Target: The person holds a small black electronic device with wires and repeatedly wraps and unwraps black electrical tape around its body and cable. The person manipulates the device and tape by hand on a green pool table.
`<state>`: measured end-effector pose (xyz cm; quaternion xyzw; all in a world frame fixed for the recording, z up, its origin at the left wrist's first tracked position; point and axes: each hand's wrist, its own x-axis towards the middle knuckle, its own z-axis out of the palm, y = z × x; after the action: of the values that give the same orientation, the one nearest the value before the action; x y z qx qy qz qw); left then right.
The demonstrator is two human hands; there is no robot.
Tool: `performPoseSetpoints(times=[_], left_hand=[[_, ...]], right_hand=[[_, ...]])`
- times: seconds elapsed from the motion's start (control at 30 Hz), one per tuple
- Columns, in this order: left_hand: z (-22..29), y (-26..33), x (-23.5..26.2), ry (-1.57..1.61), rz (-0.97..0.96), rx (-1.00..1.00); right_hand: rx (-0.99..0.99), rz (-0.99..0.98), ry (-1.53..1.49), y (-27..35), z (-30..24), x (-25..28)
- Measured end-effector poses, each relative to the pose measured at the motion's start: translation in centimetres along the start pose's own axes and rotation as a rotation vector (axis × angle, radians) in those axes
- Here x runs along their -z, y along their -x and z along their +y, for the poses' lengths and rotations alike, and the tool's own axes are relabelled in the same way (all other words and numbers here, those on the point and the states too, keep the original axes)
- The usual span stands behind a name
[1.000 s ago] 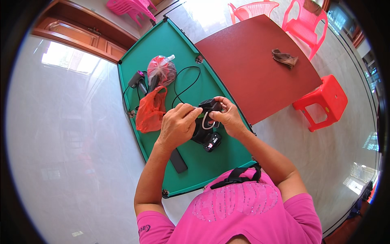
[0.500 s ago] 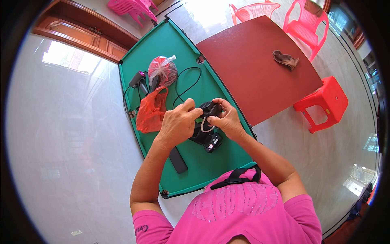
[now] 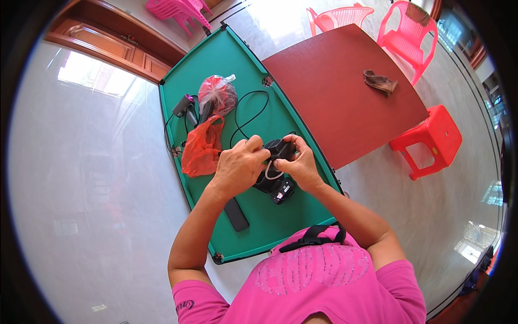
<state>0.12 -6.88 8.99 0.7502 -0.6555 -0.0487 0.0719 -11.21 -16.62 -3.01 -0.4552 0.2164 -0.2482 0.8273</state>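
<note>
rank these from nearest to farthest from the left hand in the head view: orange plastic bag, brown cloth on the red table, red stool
1. orange plastic bag, just to the left of the left hand on the green table.
2. brown cloth, up and to the right on the red table.
3. red stool, far right on the floor past the red table.

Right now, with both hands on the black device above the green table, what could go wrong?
1. The left hand and right hand hold the black device in the air; a slip may drop it on the green table.
2. The black cable lies loose nearby and may snag.
</note>
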Motion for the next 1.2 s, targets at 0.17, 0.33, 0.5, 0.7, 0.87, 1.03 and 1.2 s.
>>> performPoseSetpoints(times=[0.17, 0.33, 0.5, 0.7, 0.87, 1.03, 1.2], left_hand=[[-0.1, 0.1, 0.1, 0.084, -0.023, 0.092], [-0.3, 0.0, 0.3, 0.077, 0.021, 0.051], [-0.4, -0.3, 0.6, 0.027, 0.003, 0.014], [-0.9, -0.5, 0.8, 0.073, -0.03, 0.028], [-1.2, -1.0, 1.5, 0.094, -0.091, -0.007], [-1.2, -1.2, 1.5, 0.106, -0.13, -0.001], [-0.8, -0.6, 1.1, 0.079, -0.143, 0.022]], right_hand=[[0.056, 0.05, 0.025, -0.4, 0.6, -0.3], [0.038, 0.049, -0.028, -0.4, 0.2, -0.5], [0.042, 0.032, -0.01, -0.3, -0.2, -0.5], [0.02, 0.002, -0.062, -0.2, -0.9, -0.5], [0.015, -0.014, -0.119, -0.1, -1.1, -0.5], [0.016, -0.045, -0.125, 0.0, -1.4, -0.4], [-0.01, -0.094, -0.087, 0.0, -0.8, 0.1]])
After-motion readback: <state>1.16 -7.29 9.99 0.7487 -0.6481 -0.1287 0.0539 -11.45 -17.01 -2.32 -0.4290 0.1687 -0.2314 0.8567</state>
